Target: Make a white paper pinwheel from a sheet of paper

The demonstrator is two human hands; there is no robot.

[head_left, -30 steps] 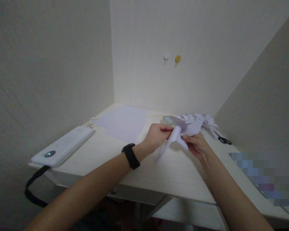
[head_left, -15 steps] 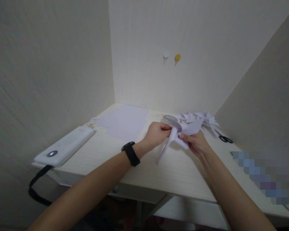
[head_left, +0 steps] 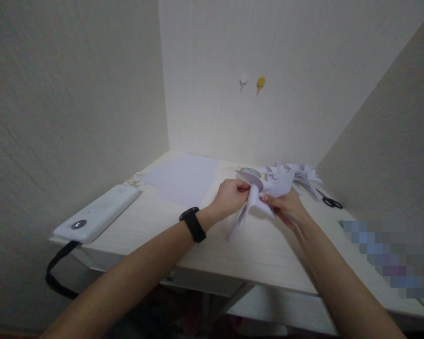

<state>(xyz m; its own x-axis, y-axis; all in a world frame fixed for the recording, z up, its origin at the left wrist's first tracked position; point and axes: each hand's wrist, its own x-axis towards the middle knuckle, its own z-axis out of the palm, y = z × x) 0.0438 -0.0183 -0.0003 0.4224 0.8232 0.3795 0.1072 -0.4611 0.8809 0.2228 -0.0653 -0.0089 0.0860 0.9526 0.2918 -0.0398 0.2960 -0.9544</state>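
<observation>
A white paper pinwheel (head_left: 256, 195) with curled blades is held between my hands above the desk. My left hand (head_left: 231, 197), with a black watch on its wrist, has its fingers pinched at the pinwheel's left side near the middle. On the other side, my right hand (head_left: 286, 205) grips it with the thumb on the front, close to the centre. A thin paper piece slants down to the lower left from it. Just behind is a roll of clear tape (head_left: 250, 172), partly covered by a blade.
More paper pinwheels (head_left: 304, 173) lie heaped at the back right, beside black-handled scissors (head_left: 332, 203). Flat white paper sheets (head_left: 183, 176) rest at the back left. A white power bank (head_left: 97, 214) with a black strap sits by the left wall. Two hooks (head_left: 260, 83) hang on the back wall.
The pinwheel has turned slightly in my hands, its blades tipping a little to the left. Both hands keep nearly the same place and grip.
</observation>
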